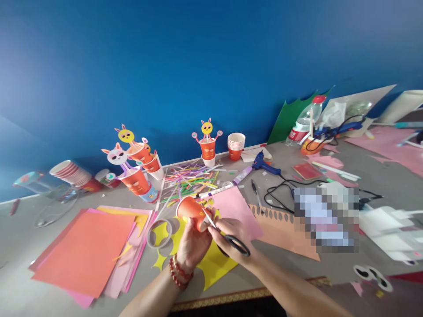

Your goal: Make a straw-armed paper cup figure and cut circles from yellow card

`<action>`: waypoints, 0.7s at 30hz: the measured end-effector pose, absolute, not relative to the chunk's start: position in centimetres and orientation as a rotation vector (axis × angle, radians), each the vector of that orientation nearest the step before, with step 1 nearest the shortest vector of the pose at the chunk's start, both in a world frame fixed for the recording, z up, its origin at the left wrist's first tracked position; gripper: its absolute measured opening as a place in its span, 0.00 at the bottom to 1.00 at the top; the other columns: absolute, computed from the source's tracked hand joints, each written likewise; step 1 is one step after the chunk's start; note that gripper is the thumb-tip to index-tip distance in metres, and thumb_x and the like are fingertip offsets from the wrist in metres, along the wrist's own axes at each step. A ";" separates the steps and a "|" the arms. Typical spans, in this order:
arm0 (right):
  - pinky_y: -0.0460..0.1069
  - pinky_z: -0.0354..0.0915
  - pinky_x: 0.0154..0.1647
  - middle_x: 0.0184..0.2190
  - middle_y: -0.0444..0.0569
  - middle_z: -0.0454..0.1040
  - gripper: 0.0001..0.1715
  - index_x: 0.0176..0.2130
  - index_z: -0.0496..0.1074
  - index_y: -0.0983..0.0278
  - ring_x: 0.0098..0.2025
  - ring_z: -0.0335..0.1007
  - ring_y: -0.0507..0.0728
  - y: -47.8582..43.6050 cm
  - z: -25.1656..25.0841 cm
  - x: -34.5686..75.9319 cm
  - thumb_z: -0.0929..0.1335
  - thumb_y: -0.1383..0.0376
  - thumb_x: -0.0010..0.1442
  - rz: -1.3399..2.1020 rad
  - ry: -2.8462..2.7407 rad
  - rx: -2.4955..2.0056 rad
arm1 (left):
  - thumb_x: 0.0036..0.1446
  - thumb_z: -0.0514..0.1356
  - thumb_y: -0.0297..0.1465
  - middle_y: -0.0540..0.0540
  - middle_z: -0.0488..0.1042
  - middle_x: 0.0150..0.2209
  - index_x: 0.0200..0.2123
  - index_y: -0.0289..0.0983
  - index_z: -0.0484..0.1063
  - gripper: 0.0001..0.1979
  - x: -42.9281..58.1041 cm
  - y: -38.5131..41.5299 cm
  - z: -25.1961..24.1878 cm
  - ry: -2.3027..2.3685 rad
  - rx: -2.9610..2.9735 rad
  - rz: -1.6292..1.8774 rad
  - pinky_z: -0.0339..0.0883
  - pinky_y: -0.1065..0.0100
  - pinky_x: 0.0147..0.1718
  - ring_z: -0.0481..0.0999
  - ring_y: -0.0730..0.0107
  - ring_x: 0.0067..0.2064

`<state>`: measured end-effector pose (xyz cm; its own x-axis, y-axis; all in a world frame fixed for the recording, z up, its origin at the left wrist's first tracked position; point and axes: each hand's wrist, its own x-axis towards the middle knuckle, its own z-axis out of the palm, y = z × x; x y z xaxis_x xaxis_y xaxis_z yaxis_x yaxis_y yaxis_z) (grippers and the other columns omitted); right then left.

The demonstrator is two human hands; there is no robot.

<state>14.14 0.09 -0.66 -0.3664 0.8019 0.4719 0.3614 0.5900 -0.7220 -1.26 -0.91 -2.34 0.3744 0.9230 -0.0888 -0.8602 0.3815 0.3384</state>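
Note:
My left hand [191, 244] is closed around an orange paper cup [191, 212], held on its side with the bottom toward my right hand. A red bead bracelet sits on that wrist. My right hand [231, 235] grips black-handled scissors [228, 235], whose blades point at the base of the cup. Both hands hover over a yellow paper sheet [214, 264] with shapes cut out of it.
A stack of orange, pink and yellow paper [86, 251] lies left. Finished bunny cups [137, 169] and another one [207, 147] stand at the back, with coloured strips [188, 178], a tape roll [159, 233], a blue glue gun [264, 165], cords and stacked cups [235, 145].

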 end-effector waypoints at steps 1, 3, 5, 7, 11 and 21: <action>0.46 0.61 0.27 0.23 0.47 0.73 0.18 0.29 0.70 0.63 0.25 0.70 0.54 0.1 -0.7 14.1 0.60 0.61 0.69 0.654 -1.966 -0.926 | 0.61 0.61 0.40 0.41 0.78 0.51 0.50 0.35 0.76 0.18 -1.2 -0.9 -2.4 0.286 0.260 1.156 0.57 0.61 0.61 0.74 0.58 0.55; 0.46 0.61 0.26 0.22 0.46 0.72 0.19 0.29 0.69 0.63 0.24 0.69 0.53 0.1 -0.7 14.1 0.60 0.62 0.69 0.661 -1.979 -0.918 | 0.62 0.61 0.40 0.41 0.79 0.51 0.50 0.35 0.76 0.18 -1.2 -0.9 -2.3 0.291 0.262 1.152 0.58 0.62 0.60 0.74 0.59 0.56; 0.46 0.60 0.26 0.22 0.46 0.72 0.18 0.29 0.69 0.63 0.23 0.69 0.53 0.2 -0.8 14.2 0.60 0.63 0.69 0.634 -2.004 -0.897 | 0.62 0.61 0.40 0.41 0.79 0.51 0.50 0.34 0.76 0.19 -1.2 -0.9 -2.2 0.298 0.249 1.147 0.58 0.63 0.61 0.74 0.59 0.56; 0.47 0.61 0.27 0.22 0.47 0.73 0.17 0.29 0.70 0.63 0.24 0.70 0.54 0.4 -0.9 14.2 0.60 0.65 0.69 0.547 -2.036 -0.867 | 0.61 0.62 0.41 0.41 0.79 0.51 0.50 0.33 0.76 0.20 -1.2 -0.9 -2.1 0.314 0.236 1.140 0.56 0.62 0.62 0.74 0.58 0.55; 0.48 0.62 0.30 0.25 0.50 0.77 0.15 0.32 0.71 0.64 0.26 0.73 0.55 0.8 -1.0 14.2 0.60 0.68 0.68 0.430 -2.123 -0.835 | 0.60 0.63 0.41 0.41 0.80 0.49 0.49 0.31 0.76 0.21 -1.1 -0.8 -2.0 0.363 0.228 1.145 0.56 0.60 0.62 0.77 0.58 0.52; 0.50 0.64 0.32 0.25 0.50 0.76 0.19 0.32 0.73 0.62 0.27 0.72 0.56 0.2 -0.5 14.3 0.60 0.59 0.70 0.764 -1.953 -0.888 | 0.56 0.66 0.40 0.40 0.79 0.51 0.49 0.32 0.76 0.21 -0.7 -1.2 -1.6 0.398 0.266 1.182 0.65 0.65 0.52 0.74 0.59 0.53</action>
<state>14.30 0.20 -0.47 -0.3980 0.8068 0.4366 0.2966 0.5635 -0.7710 -0.74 -1.22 -1.58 0.3221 0.9329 -0.1611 -0.8406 0.3601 0.4046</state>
